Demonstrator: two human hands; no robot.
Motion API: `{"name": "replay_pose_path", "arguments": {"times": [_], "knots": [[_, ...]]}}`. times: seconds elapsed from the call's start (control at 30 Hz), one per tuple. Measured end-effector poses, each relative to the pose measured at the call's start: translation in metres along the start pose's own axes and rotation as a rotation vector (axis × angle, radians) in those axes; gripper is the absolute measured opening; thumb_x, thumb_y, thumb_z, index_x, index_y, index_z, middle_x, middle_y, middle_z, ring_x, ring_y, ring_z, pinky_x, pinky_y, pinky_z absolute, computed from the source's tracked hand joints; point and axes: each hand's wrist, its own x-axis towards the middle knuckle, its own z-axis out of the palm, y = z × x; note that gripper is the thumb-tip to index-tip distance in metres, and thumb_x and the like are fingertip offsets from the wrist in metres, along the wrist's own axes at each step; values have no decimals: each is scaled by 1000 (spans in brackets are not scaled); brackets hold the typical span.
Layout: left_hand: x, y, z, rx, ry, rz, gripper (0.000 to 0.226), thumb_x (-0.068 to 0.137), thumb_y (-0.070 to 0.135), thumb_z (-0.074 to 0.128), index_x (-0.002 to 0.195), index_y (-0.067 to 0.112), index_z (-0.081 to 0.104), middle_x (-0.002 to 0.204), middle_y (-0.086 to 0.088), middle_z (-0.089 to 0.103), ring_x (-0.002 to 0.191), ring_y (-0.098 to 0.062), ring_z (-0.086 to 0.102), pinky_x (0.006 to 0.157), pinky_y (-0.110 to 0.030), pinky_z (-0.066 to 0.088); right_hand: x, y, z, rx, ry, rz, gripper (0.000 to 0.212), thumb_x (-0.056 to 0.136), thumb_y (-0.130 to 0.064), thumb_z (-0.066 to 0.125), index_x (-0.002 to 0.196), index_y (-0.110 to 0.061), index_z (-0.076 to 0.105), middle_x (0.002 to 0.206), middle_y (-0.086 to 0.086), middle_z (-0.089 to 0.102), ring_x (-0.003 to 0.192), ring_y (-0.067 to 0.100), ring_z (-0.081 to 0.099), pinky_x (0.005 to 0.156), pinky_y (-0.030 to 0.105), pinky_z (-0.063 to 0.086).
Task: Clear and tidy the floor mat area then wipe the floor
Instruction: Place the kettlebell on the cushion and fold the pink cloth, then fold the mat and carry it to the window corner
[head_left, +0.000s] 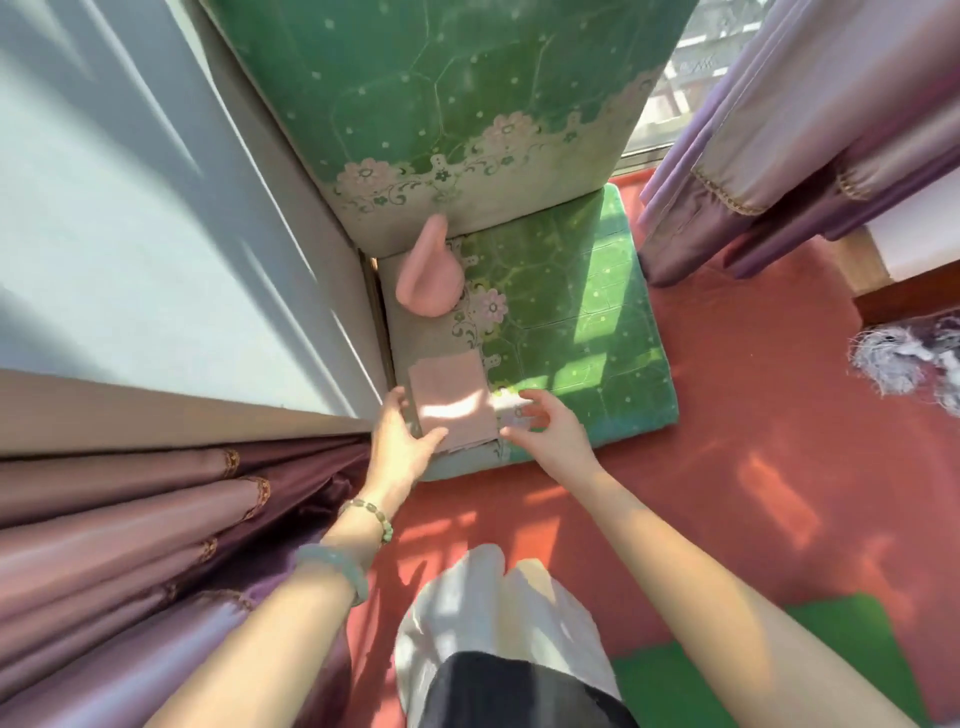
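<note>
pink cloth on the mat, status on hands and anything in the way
Left hand touching pink cloth at its left edge, right hand open beside it. Cloth folded flat on green mat. Pink object farther back, apart.

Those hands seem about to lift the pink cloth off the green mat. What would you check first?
1. Left hand on the cloth: ok, it touches the near left corner.
2. Right hand on the cloth: cannot tell, its fingers are curled at the right edge.
3. Cloth folded flat: ok.
4. Nothing lying on the cloth: ok.
5. Mat cleared of other things: not ok, a pink plush lies at its far left corner.
6. Anything under the cloth: cannot tell.
</note>
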Motion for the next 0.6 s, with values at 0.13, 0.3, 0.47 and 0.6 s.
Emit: {"name": "replay_pose_path", "arguments": {"times": [0.13,0.3,0.47,0.6], "knots": [[-82,79,-43,-48,-57,82,76,76,3,73,140,11,33,138,-8,44,129,-16,41,99,-16,34,-92,-66,-44,71,31,-21,63,75,-16,75,132,-20,47,122,4,58,116,17,53,98,29,41],[-192,195,-98,-121,-174,255,72,77,0,71,138,15,35,126,-4,49,118,-15,49,88,-16,45,-221,-159,-109,219,67,-97,77,69,-16,75,137,-17,39,122,8,51,111,14,50,93,24,40],[-289,289,-135,-162,-367,445,73,74,5,75,130,28,36,123,-2,51,112,-13,51,91,-26,48,-338,-218,-163,321,185,-168,72,77,2,68,138,-20,38,129,9,49,116,16,49,94,24,42],[-340,337,-144,-144,-480,546,72,72,8,77,125,40,39,120,5,55,108,-11,56,84,-19,50,-414,-240,-195,397,333,-212,71,77,4,67,137,-22,39,127,6,51,117,16,50,93,21,44]]}}
